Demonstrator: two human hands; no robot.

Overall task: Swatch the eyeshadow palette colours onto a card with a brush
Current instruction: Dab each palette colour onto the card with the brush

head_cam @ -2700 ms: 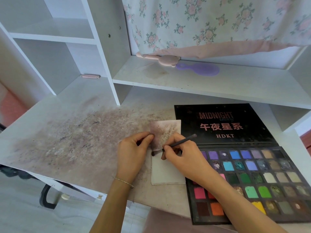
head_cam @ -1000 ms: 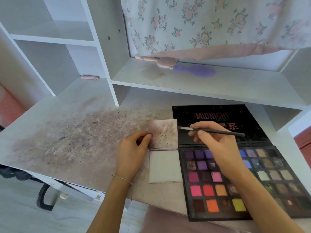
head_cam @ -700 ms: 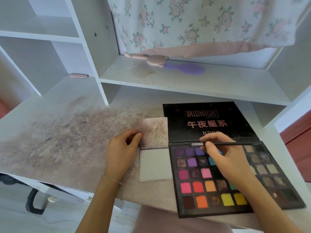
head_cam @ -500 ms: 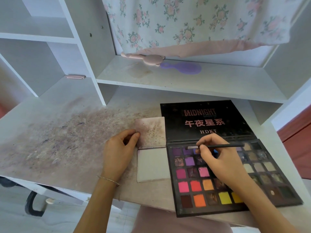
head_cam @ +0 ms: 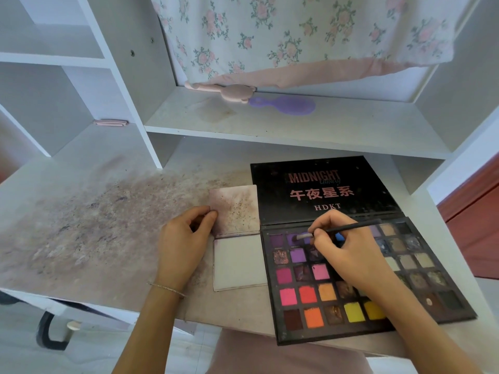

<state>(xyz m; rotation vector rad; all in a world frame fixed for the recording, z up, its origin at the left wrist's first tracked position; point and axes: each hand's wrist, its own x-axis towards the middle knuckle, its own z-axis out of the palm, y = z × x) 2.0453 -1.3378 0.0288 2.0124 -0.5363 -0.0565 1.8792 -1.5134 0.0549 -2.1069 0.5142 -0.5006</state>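
Brush: the brush (head_cam: 348, 228) is a thin dark stick with a small pale tip, and looks very light and stiff; the right hand (head_cam: 348, 252) pinches it near the tip end, fingers (head_cam: 320, 233) curled round the handle, which I judge gives fine control for dabbing.
Brush tip: it rests on a purple pan in the top row of the eyeshadow palette (head_cam: 359, 279), near the left end.
Palette: flat, rigid, lying open on the counter (head_cam: 81, 238), lid folded back; the pressed powders probably crumble under force, so a light touch suits.
Card: the card (head_cam: 237, 238) lies just left of the palette, touching or nearly so; its upper half is dusted with pigment, its lower half pale. Thin and light, it would likely slide easily.
Left hand: the left hand (head_cam: 183, 244) pinches the card's left edge with curled fingers, pinning it.
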